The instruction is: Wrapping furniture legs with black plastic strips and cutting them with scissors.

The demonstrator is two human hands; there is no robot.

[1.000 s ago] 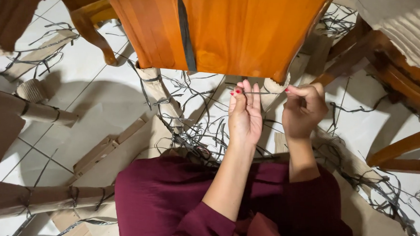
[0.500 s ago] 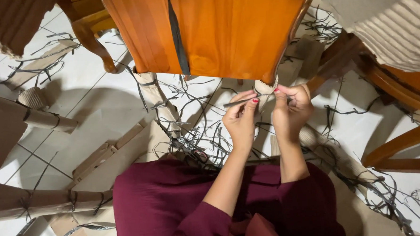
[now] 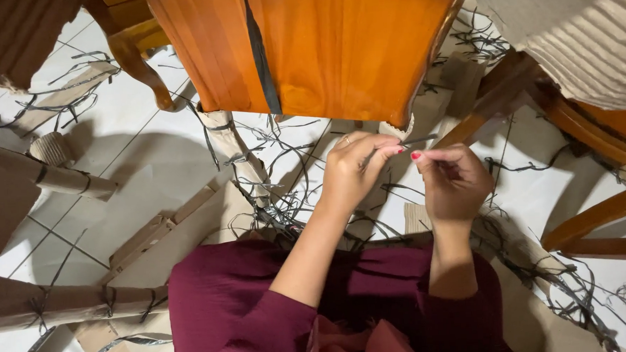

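Centre frame, below the orange wooden chair seat [image 3: 349,48]: left hand [image 3: 351,171] pinches a thin dark strap strip [image 3: 413,140], right hand [image 3: 454,180] pinches nearby. Best kept taut, gripped near the cardboard-wrapped chair leg [image 3: 395,130].

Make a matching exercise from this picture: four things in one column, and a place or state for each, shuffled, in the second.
Things:
1. strap
2. left hand
3. chair seat
4. wrapped leg

Places or states:
A. glossy orange wood, at the top of the view
B. thin and dark, pinched between both hands
C. covered in cardboard, left of the hands
D. fingertips closed on the strap, left of the right hand

Pairs: 1-B, 2-D, 3-A, 4-C
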